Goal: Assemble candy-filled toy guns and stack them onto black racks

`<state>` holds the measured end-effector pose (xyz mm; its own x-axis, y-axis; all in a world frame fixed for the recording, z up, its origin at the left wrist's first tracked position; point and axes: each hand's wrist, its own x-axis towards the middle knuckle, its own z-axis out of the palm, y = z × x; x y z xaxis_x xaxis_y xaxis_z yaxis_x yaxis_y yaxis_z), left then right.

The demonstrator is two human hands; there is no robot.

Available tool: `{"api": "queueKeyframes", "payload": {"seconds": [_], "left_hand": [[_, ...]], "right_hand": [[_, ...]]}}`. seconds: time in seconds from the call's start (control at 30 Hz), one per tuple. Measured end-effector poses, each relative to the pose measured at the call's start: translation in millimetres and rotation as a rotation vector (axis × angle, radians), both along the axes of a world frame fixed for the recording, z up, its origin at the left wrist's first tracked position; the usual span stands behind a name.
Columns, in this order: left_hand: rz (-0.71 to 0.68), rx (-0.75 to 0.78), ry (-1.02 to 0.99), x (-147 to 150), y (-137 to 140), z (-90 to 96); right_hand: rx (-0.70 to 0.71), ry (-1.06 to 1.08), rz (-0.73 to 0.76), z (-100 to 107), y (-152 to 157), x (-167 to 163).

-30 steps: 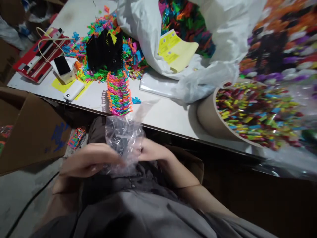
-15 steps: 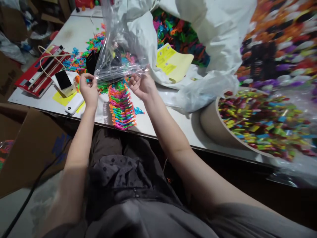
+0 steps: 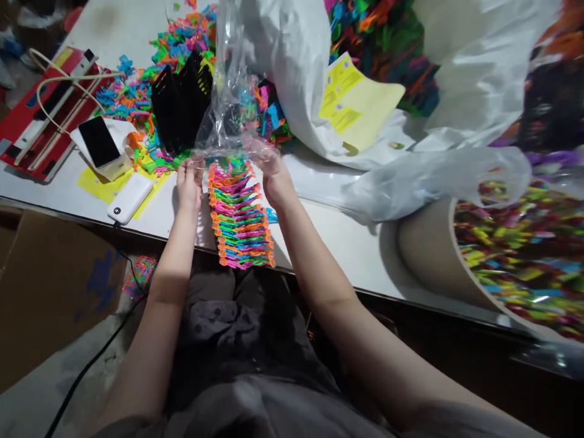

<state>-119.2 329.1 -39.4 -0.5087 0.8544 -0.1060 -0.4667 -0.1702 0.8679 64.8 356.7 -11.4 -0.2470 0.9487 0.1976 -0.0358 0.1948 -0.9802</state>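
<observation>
White-topped table [image 3: 337, 249] runs across my head view, cluttered along its far side. At the far left I see a red machine [image 3: 20, 115] with a pale cable looped over it, and below, off the table, a cardboard box [image 3: 50, 292] with blue markings. A dark phone [image 3: 99, 142] leans on a small white carton, with a white device [image 3: 131, 199] nearer the front edge, resting on yellow paper [image 3: 95, 184]. Behind these spreads a heap of loose bright plastic pieces [image 3: 182, 39], with a black rack [image 3: 176, 103] standing among them. Next comes my left hand [image 3: 189, 185], fingers curled nearly to the thumb, pinching the lower edge of a clear bag [image 3: 225, 85]. That bag rises between my two hands, its lower edge by the far end of a neat row of coloured pieces [image 3: 239, 219], which lies on the table between my forearms and reaches the front edge. My right hand [image 3: 276, 179] is half curled at the bag's other side; film covers the fingers, so I cannot tell whether they grip it. Further right I have a big white sack [image 3: 301, 67] of coloured pieces, a yellow label sheet [image 3: 365, 106] lying against it, and finally a pale tub [image 3: 424, 249] full of small multicoloured bits [image 3: 524, 261].
</observation>
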Motion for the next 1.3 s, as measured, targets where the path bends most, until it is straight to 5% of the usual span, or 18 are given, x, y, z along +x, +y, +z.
{"api": "queueKeyframes", "payload": {"seconds": [0.17,0.33,0.5,0.73,1.1,1.3], "left_hand": [[0.013,-0.112,0.21,9,-17,-18.2],[0.143,-0.176,0.665,6,-29,-31.2],[0.274,-0.104,1.009,2,-35,-28.7],[0.125,-0.041,1.009,-3,-45,-10.5],[0.24,0.063,1.063,3,-49,-5.9],[0.326,0.05,1.165,1,-69,-20.9]], "right_hand": [[-0.019,-0.003,-0.015,-20,-6,6],[-0.06,-0.062,-0.062,-35,-12,10],[0.128,-0.343,-0.224,-43,-18,18],[0.361,-0.593,-0.384,-40,-24,25],[0.397,-0.51,-0.559,-20,-26,27],[0.47,-0.582,-0.517,-40,-35,41]]}}
